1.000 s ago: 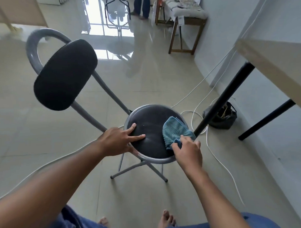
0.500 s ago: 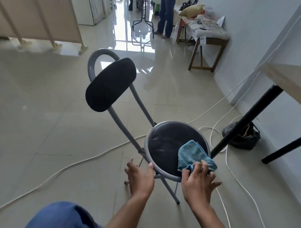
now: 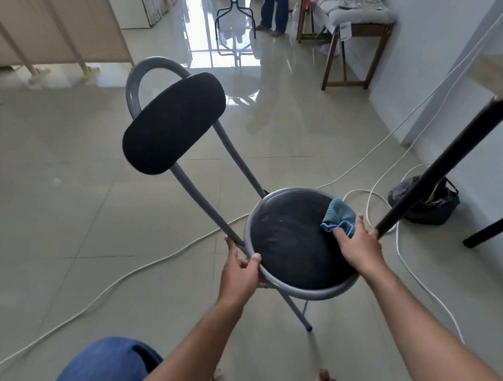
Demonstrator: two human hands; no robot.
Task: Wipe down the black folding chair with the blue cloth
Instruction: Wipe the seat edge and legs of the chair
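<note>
Left hand grips chair rim; right hand presses blue cloth on seat edge – best kept braced, strokes overlapping across seat

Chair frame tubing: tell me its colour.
Grey metal. The frame tubing shows best in the head view, looping behind the black backrest.

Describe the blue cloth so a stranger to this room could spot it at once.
Find the black folding chair standing on the tiled floor, with its round black seat ringed by grey tubing. On the seat's right edge, the right hand grips a small crumpled blue cloth. It is the only blue item on the chair, set against black padding and grey metal.
</note>
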